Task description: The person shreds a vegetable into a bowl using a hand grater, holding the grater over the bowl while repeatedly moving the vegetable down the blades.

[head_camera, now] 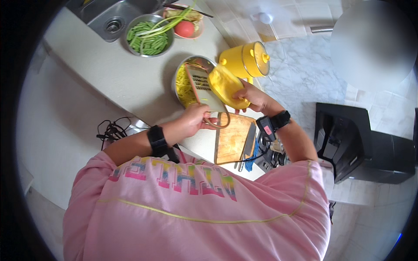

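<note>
My left hand [197, 119] grips the handle end of a flat grater [209, 98] with an orange-red edge. Its far end leans over a metal bowl [178, 98] that holds yellow shreds [183, 85]. In my right hand [253, 97] is a hollowed yellow piece of squash or pumpkin [223, 83], its inner side turned up. The piece lies along the right edge of the grater; whether they touch I cannot tell. A few shreds cling to the grater's face below its rows of teeth.
A yellow electric pot [243, 60] stands just beyond the squash. Nearer me lie a wooden cutting board [228, 137] and a kitchen knife [249, 140]. At the back left are a bowl of cut green beans [150, 47], a dish with a tomato [184, 29], and the sink [107, 14].
</note>
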A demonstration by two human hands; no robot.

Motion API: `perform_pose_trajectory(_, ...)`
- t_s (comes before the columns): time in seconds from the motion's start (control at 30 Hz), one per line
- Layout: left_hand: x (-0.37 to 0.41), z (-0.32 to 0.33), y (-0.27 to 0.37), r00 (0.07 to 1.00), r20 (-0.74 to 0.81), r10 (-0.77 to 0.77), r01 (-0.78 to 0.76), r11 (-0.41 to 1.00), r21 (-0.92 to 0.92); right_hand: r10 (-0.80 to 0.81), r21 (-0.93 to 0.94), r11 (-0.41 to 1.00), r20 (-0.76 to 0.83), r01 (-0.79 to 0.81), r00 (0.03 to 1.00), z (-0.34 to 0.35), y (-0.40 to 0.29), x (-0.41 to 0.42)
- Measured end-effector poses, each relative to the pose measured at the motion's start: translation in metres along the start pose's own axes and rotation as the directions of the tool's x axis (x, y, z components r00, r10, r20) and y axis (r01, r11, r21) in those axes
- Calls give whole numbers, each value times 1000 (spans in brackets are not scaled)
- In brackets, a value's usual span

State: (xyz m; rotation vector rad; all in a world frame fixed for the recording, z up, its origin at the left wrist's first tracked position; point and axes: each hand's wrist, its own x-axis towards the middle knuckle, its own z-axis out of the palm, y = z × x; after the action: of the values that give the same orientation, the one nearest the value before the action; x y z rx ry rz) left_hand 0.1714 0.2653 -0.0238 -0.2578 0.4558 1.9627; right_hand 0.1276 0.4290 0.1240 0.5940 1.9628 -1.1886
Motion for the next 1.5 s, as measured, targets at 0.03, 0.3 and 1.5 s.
perform_pose_trajectory(0.03,0,-3,0,1000,17,-6,6,1000,11,-60,19,998,-37,61,998,4,-3,-5)
perform_pose_trajectory(0.3,-5,-9,0,999,20,-32,30,995,93,-469,115,844,-315,524,825,47,-27,-54)
perform_pose_trajectory(1.5,6,-15,-17,994,-102,-26,55,956,289,-388,-843,533,-162,77,907,35,75,6)
